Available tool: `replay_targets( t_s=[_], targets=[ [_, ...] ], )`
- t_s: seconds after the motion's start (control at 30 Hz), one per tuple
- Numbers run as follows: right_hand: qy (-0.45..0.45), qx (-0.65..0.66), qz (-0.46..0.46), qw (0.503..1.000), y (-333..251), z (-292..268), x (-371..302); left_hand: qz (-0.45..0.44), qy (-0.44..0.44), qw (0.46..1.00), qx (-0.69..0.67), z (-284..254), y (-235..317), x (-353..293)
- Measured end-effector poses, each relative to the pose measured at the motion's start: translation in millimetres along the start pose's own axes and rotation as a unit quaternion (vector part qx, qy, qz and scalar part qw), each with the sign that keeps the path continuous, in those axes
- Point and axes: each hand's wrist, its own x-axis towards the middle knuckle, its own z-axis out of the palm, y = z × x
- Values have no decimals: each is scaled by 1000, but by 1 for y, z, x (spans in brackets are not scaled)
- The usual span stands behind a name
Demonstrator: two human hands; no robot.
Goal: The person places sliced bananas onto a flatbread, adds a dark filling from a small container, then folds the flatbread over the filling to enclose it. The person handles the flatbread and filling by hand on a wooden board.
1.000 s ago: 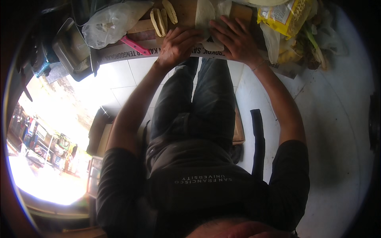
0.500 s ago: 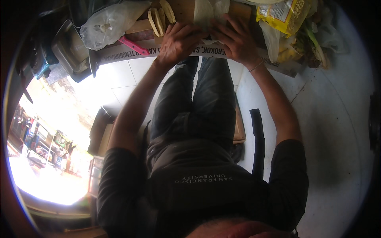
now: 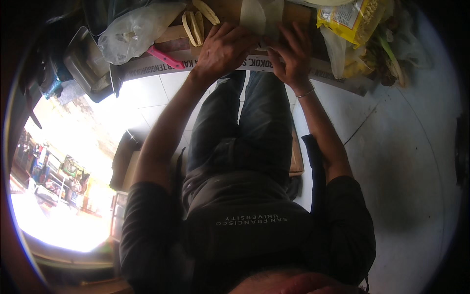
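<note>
A thin, pale, slightly see-through wrapper sheet (image 3: 261,18) lies on a brown board (image 3: 297,15) at the top of the view. My left hand (image 3: 225,49) is at the sheet's near left corner, its fingers bent and drawn together on the near edge. From the right, my right hand (image 3: 292,58) meets it there, thumb and forefinger pinched at the same edge. What is between the fingertips is partly hidden. Left of my left hand lie several long, pale slices (image 3: 193,28), like banana cut lengthwise. A knife with a pink handle (image 3: 165,57) rests nearby.
A clear plastic bag (image 3: 134,35) and a metal tray (image 3: 87,61) are at the left. At the right are a yellow packet (image 3: 345,23), another plastic bag (image 3: 334,53) and green stalks (image 3: 389,54). A printed banner strip (image 3: 147,67) runs along the table's near edge.
My right hand has turned and drawn nearer to me, its forearm swinging inward. The wrapper sheet now looks flatter and smoother. My left hand has barely moved.
</note>
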Motion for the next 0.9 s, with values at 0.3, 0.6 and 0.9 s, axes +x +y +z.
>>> replay_targets(
  t_s=[0.3, 0.6, 0.9],
  targets=[
    [30, 28, 16, 999, 1, 4, -1, 1, 7, 1000, -12, -4, 6, 6],
    [-24, -22, -9, 999, 1, -1, 3, 36, 21, 999, -2, 0, -1, 4],
    [61, 65, 38, 995, 3, 11, 0, 5, -10, 1000, -15, 0, -5, 6]
  ],
)
